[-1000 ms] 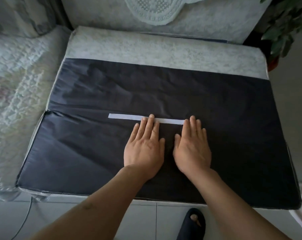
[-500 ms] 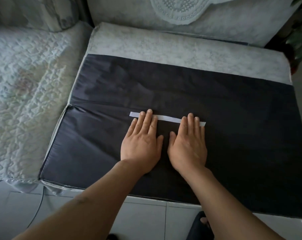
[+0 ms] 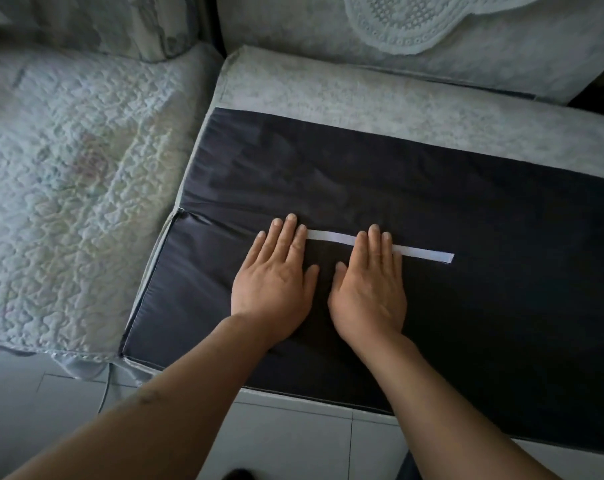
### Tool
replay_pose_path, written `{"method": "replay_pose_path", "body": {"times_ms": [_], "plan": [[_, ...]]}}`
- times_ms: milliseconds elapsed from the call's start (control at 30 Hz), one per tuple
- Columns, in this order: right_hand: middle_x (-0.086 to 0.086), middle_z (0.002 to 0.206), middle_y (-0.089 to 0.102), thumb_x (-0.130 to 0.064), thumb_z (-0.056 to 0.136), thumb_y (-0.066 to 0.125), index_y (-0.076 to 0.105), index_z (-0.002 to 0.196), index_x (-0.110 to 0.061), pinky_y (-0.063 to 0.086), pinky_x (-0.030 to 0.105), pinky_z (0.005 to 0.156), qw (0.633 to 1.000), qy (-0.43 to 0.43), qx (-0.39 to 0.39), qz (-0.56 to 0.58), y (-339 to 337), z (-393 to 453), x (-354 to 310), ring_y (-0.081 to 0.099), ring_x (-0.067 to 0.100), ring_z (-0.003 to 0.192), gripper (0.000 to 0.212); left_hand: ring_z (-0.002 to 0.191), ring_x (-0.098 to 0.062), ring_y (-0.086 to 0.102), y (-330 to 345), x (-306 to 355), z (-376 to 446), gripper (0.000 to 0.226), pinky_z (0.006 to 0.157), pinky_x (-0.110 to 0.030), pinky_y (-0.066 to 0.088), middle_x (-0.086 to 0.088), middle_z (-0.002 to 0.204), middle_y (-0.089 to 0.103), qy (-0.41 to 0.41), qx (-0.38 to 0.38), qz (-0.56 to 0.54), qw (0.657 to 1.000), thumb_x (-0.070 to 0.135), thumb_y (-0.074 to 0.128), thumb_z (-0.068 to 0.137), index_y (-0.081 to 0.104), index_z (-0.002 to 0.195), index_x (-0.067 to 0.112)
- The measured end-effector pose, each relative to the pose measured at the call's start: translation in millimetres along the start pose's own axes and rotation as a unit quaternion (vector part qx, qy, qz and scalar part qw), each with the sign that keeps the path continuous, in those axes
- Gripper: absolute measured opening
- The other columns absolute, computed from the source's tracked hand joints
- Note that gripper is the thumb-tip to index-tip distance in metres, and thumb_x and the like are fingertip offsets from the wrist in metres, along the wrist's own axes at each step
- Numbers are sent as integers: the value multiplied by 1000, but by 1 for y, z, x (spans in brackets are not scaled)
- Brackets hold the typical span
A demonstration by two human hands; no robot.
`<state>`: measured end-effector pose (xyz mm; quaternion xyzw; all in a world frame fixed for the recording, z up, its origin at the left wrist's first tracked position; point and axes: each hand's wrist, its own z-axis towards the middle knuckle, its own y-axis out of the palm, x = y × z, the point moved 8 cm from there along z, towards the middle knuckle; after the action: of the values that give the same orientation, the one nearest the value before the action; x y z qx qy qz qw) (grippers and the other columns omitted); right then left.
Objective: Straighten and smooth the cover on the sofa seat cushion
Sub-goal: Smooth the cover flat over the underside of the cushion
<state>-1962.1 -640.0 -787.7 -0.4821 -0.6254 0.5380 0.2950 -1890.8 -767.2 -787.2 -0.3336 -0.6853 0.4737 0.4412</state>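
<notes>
While both lie flat, the left hand [image 3: 273,282] and right hand [image 3: 370,289] press the dark grey fabric cushion cover [image 3: 484,306]. Fingers are straight, grasping nothing, their tips on a white strip [image 3: 422,252].

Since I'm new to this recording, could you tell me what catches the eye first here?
Two flat hands, the left hand and right hand, press side by side on the dark cushion cover at centre frame. Their fingertips overlap a white strip running rightward across it. A pale quilted cushion lies to the left.
</notes>
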Motion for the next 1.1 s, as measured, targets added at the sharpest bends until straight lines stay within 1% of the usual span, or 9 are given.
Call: {"method": "replay_pose_path", "body": {"times_ms": [67,167,300,400,533,633,700,833,1100], "plan": [[8,175,-1,-37,110,29,7,166,-11,4,44,131,999,-6,26,28,-23,2,-18,-5,23,161,65,161,-14,13,-21,-9,7,68,132,-35,8,-1,174,24,11,18,-21,1000,49,15,107,32,165,18],[11,174,11,-30,110,27,18,165,-7,7,44,131,978,-61,177,88,-50,-6,-52,5,26,162,59,159,-22,27,-47,-34,7,62,131,-42,19,-8,167,39,0,111,-11,994,41,28,106,46,158,11],[12,174,5,-39,107,23,17,164,-6,11,52,130,995,-58,74,35,12,-8,-66,1,28,162,66,163,-18,-3,-13,-62,-7,73,132,-40,2,-4,177,5,-31,42,31,998,49,21,105,19,168,14],[11,174,0,-42,108,21,12,165,-8,4,49,130,999,-40,24,8,25,-3,-67,-5,26,161,67,162,-15,-7,-7,-66,-6,74,132,-38,-3,-1,177,0,-32,33,30,998,52,17,103,13,168,17],[8,175,2,-40,111,28,10,166,-12,5,44,131,999,-29,-36,15,-3,4,-76,-3,24,161,65,162,-16,14,-28,-70,2,73,132,-36,9,-2,174,23,-10,31,2,999,51,18,101,35,164,17],[9,172,21,-33,111,28,27,163,-11,11,42,131,990,-61,94,85,-41,7,-101,14,24,160,56,154,-26,39,-65,-87,10,62,128,-43,28,-9,161,49,-14,132,-14,991,42,30,104,57,151,11],[12,171,22,-29,109,33,30,162,-6,11,45,131,977,-81,169,106,-40,0,-114,15,28,160,57,157,-28,31,-67,-100,3,58,129,-46,24,-13,165,42,-40,165,-11,985,36,35,106,50,154,7],[11,174,-4,-39,109,26,9,166,-8,1,49,130,995,-88,38,17,32,-4,-123,-7,26,161,67,163,-17,0,-20,-108,-16,70,133,-39,3,-4,176,7,-59,63,2,996,46,22,106,21,168,15],[10,175,5,-42,105,15,17,165,-8,3,49,130,995,-79,63,5,33,-1,-122,-1,25,162,69,161,-12,-8,-18,-110,-15,72,131,-35,-5,-1,176,1,-62,59,4,996,49,18,104,16,168,17]]}}
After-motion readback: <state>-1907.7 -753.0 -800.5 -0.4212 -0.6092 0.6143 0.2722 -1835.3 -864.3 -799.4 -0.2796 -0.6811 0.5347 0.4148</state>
